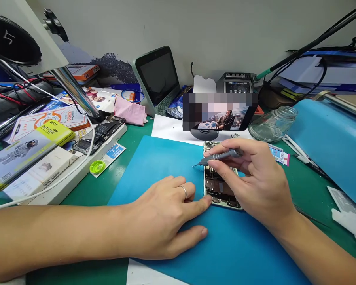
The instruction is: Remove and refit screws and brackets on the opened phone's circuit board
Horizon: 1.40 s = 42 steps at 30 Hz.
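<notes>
An opened phone [218, 186] lies on the blue mat [163, 154], its inner parts showing. Pinched in the fingers of my right hand [255, 174] is a slim grey precision screwdriver [222, 155], held nearly level above the phone's upper part. Its thin tip points left, past the phone's edge, over the mat. My left hand [172, 217] rests on the mat with thumb and index finger stretched out and the other fingers partly bent. Its index fingertip touches the phone's lower left corner. My right hand hides part of the phone's right side.
Behind the phone stands a lit screen [222, 116] on a round base, beside a glass jar [274, 122]. At left are a battery box [29, 152], a second opened phone [101, 134], a green cap [97, 167] and a white cable [91, 146]. Tweezers [311, 216] lie at right.
</notes>
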Each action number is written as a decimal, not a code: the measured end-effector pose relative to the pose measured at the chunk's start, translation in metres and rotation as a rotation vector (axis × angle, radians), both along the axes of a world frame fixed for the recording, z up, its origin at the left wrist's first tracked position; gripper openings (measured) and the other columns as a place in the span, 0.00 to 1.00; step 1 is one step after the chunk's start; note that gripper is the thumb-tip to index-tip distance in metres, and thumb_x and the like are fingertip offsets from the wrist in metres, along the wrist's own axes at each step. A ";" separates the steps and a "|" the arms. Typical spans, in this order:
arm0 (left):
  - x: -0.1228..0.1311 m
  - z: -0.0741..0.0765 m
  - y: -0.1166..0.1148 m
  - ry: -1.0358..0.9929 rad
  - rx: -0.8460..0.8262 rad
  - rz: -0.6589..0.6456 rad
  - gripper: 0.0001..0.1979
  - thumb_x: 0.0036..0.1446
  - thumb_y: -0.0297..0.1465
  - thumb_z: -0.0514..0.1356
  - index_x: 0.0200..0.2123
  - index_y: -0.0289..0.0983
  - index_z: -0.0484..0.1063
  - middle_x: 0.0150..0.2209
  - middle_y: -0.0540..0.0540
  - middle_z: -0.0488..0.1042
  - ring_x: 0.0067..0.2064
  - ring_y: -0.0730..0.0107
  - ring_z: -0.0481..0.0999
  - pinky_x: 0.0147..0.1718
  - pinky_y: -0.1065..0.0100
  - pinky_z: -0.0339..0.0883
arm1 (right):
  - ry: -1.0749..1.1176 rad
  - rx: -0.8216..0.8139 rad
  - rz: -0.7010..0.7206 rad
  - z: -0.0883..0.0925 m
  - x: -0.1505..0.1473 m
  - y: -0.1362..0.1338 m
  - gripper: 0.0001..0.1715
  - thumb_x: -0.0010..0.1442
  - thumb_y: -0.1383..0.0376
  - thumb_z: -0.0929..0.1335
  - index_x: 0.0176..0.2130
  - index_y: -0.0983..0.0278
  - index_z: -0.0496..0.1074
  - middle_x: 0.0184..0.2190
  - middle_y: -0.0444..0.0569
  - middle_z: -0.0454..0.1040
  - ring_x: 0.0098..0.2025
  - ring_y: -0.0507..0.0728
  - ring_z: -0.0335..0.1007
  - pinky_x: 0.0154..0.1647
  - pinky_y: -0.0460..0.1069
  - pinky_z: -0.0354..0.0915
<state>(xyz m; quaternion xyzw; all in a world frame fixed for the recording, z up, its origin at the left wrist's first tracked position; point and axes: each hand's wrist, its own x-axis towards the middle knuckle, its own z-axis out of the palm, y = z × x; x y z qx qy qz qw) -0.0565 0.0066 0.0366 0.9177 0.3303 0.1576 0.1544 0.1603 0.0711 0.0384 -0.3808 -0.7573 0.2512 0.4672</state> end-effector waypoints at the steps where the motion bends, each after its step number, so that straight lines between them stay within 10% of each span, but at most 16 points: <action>1: 0.000 0.000 0.000 -0.002 -0.005 0.002 0.21 0.72 0.40 0.58 0.61 0.35 0.74 0.40 0.43 0.73 0.36 0.59 0.67 0.34 0.57 0.61 | 0.011 0.007 0.000 0.000 0.001 0.000 0.13 0.65 0.66 0.75 0.48 0.56 0.74 0.43 0.45 0.81 0.44 0.58 0.84 0.44 0.55 0.84; 13: 0.008 0.008 0.009 -0.692 -0.650 0.463 0.06 0.67 0.35 0.61 0.43 0.39 0.72 0.31 0.53 0.69 0.31 0.72 0.67 0.29 0.70 0.62 | 0.307 -0.051 -0.145 0.017 0.008 -0.005 0.19 0.62 0.66 0.76 0.50 0.53 0.71 0.38 0.43 0.82 0.37 0.57 0.84 0.36 0.53 0.84; 42: 0.007 0.013 0.011 -0.650 -0.702 0.462 0.10 0.66 0.32 0.61 0.40 0.37 0.84 0.35 0.50 0.81 0.36 0.70 0.74 0.36 0.70 0.65 | 0.350 -0.142 -0.109 0.020 -0.002 -0.024 0.22 0.59 0.68 0.77 0.49 0.50 0.72 0.38 0.38 0.83 0.35 0.52 0.85 0.25 0.43 0.80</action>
